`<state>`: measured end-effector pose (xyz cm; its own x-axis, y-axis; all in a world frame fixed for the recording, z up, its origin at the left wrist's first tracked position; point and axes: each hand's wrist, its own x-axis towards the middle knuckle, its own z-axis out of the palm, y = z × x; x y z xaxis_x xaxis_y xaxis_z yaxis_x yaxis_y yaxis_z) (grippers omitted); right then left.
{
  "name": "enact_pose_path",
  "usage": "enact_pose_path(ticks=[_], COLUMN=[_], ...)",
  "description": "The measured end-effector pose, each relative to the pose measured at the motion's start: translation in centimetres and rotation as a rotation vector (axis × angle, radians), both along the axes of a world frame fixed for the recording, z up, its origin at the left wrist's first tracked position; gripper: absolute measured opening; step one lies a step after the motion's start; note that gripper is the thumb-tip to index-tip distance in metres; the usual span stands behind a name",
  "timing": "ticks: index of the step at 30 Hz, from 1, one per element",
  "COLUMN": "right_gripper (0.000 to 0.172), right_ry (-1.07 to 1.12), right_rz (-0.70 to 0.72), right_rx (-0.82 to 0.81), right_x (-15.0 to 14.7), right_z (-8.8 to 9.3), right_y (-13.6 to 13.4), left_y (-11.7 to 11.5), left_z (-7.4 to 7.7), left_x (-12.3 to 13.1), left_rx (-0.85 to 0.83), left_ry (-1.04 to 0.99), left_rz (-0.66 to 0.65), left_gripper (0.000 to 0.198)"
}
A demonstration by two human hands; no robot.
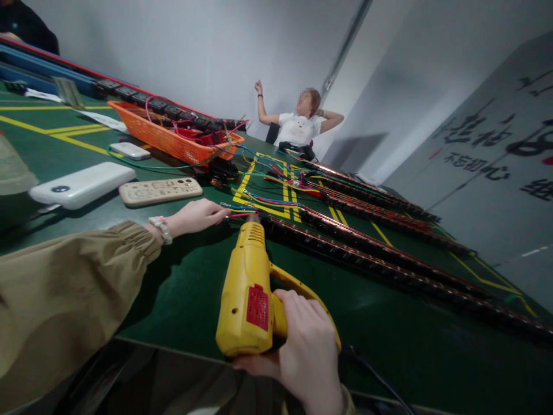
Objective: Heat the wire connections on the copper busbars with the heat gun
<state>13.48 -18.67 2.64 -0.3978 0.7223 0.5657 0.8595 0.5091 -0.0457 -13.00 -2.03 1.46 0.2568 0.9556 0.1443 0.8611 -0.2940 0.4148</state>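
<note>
A: Which heat gun (245, 288) parts are concealed?
B: The right hand (309, 340) covers part of the handle (298, 282); fine detail on the red panel (258, 307) is unresolvable.
A: And the cable (375, 374)?
B: Cut off by the bottom edge; the right edge crops the wall lettering (479, 163).

Yellow heat gun (245, 276), green table (185, 294)
</note>
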Motion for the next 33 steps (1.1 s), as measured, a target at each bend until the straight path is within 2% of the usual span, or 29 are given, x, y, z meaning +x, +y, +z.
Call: enact_pose_path(ticks=[3,10,18,25,33], right_gripper=[0.087,0.079,0.08,0.085,0.09], right_ry=[0.078,0.142,0.184,0.19,0.174], right_rz=[0.016,0.027,0.046,0.039,0.046], right_rx=[-0.087,-0.145,-0.154,-0.114,-0.131], right_x=[-0.4,-2.1,-3.0,-3.0,-2.8], right_z=[-0.3,-0.6,-1.0,-0.8,-0.6], right_y=[-0.1,-0.7,-1.1,-1.1,-1.1], left_y=[0.4,0.7,0.6,0.5,0.2], left_z=[-0.3,-0.7,-0.7,-0.4,0.8], left_x=[-0.2,-0.6,-0.8,-1.5,-1.7], left_rx=[-0.036,-0.113,-0.16,-0.266,-0.294], left_ry=[-0.076,-0.215,-0.297,-0.413,-0.322], left_rz=[0.008,-0.01,-0.069,-0.229,-0.355], left_gripper=[0.059,0.06,0.061,0.046,0.043])
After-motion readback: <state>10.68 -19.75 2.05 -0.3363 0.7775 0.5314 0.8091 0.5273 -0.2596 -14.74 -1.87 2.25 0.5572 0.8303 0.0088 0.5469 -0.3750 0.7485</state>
